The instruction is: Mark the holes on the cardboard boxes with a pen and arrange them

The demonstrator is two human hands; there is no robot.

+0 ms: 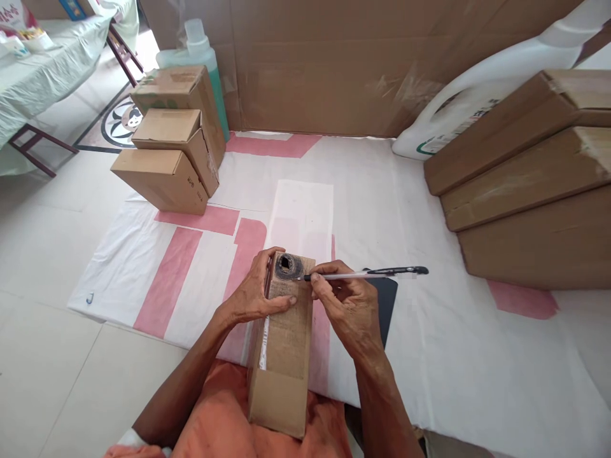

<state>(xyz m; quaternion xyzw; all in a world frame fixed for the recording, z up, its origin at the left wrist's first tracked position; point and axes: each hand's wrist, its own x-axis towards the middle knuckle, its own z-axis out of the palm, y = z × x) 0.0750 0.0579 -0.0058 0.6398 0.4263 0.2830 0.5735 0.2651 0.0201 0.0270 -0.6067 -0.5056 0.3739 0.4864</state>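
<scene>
Pen [370, 273] at the carton [286, 343]

I see the right hand [351, 305] pinching the pen, tip beside the dark-ringed hole [285, 263]; the left hand [255, 289] grips the carton, lower centre of frame. Boxes [167, 127] stand upper left.

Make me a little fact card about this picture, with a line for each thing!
Left grip: holds long cardboard box
Right grip: holds pen, tip by the scribble
Box end: dark scribble around a hole
Left side: three boxes, bottle of green liquid
Right side: three boxes, white jug
Underneath: white cloth, pink patches
</scene>
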